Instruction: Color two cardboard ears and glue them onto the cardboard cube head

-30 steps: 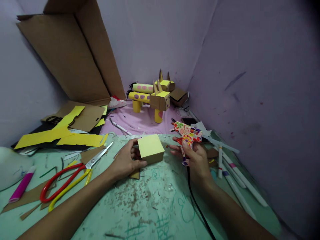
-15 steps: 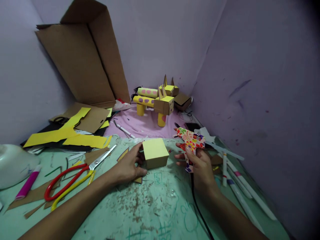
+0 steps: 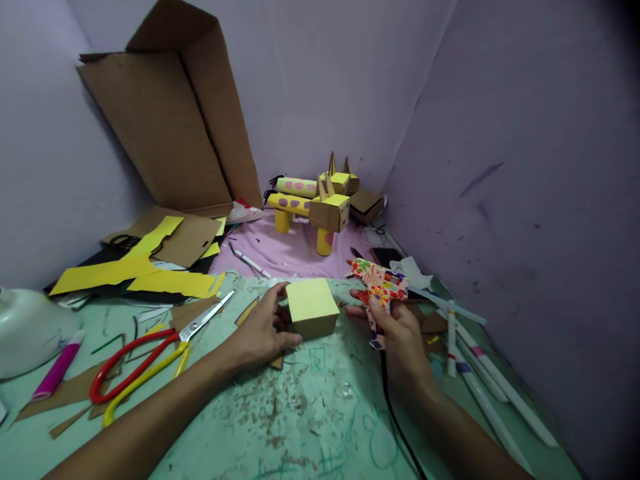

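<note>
A small cardboard box [image 3: 313, 308] with a pale yellow top rests on the green table [image 3: 320, 413]. My left hand [image 3: 265, 327] holds its left side, thumb at the front and fingers behind the left edge. In my right hand [image 3: 397, 333] is a glue gun [image 3: 380, 283] covered in flowery patterned material, its tip pointing left and its black cord running down toward me. The gun is to the right of the box, apart from it. Partly under my left hand lies a cut cardboard piece with a yellow face [image 3: 247, 310].
Red and yellow scissors [image 3: 185, 333] lie left of my hand, near a purple tube [image 3: 57, 367] and cardboard scraps. Yellow paper [image 3: 110, 272] is at the back left. Two animal figures [image 3: 327, 217] stand behind on pink cloth. Glue sticks [image 3: 485, 393] lie right.
My left thumb has shifted slightly right along the front of the box. The whole view has moved a little; both hands keep their holds.
</note>
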{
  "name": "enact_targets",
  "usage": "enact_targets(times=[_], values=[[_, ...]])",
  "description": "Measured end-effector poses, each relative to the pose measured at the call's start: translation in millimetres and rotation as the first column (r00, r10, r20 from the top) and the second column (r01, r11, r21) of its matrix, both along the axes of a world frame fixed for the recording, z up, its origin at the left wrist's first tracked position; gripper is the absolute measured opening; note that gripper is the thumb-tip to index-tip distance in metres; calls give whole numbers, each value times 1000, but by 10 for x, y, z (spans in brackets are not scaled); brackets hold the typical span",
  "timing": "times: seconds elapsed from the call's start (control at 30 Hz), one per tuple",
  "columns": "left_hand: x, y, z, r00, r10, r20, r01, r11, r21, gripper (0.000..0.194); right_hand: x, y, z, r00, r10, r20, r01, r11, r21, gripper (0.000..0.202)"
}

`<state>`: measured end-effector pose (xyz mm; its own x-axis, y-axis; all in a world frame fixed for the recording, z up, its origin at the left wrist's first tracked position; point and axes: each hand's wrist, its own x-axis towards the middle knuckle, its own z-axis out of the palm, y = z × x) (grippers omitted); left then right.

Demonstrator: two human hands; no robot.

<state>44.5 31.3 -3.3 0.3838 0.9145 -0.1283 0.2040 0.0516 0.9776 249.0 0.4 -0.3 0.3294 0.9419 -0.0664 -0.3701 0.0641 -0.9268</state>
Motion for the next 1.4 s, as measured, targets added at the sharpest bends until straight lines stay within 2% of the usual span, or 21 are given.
enact_targets(times=[0.13, 0.23, 0.33, 0.4, 0.53, 0.67, 0.8, 0.9, 0.97, 1.03, 1.1, 1.2, 1.4], values=[[16, 14, 23, 998, 2, 62, -4, 1000, 31, 77, -69, 0, -24, 991, 96, -97, -97, 995, -10, 42], [0, 41, 41, 995, 10, 96, -17, 997, 80, 68, -92, -23, -20, 988, 121, -92, -124, 992, -20, 44], [-14, 75, 15, 993, 87, 81, -100, 980, 171, 57, -84, -47, -16, 992, 115, -48, -116, 993, -26, 43], [-18, 93, -23, 983, 173, 56, -181, 964, 194, 55, -66, -42, -23, 998, 61, -8, -61, 998, -3, 42], [-2, 59, -49, 961, 277, 18, -275, 942, 195, 67, -13, 30, -57, 997, -78, 9, 77, 993, 91, 36], [90, -105, 33, 931, 335, -146, -297, 926, 233, 83, -8, 116, -94, 996, -74, -44, 77, 994, 76, 35], [237, -277, 54, 877, 376, -298, -229, 875, 427, 103, -72, 134, -126, 1000, 19, 20, -21, 994, 108, 36], [294, -312, 7, 864, 369, -343, -109, 801, 589, 104, -97, 99, -142, 993, 40, 110, -53, 992, 117, 36], [287, -287, -16, 872, 359, -331, -76, 770, 633, 100, -89, 65, -145, 989, 21, 149, -35, 995, 93, 36], [251, -238, -24, 904, 334, -266, -104, 775, 623, 93, -74, 35, -139, 990, 18, 141, -26, 998, 60, 38], [203, -180, -25, 939, 280, -198, -119, 807, 578, 86, -67, 16, -125, 996, 33, 88, -35, 999, 25, 42], [140, -102, -37, 960, 206, -191, -79, 850, 520, 79, -79, 10, -103, 999, 36, 14, -36, 999, 3, 46], [97, 20, -101, 980, 173, -96, -132, 933, 334, 89, -111, 36, -98, 999, 44, -12, -44, 999, 23, 45]])
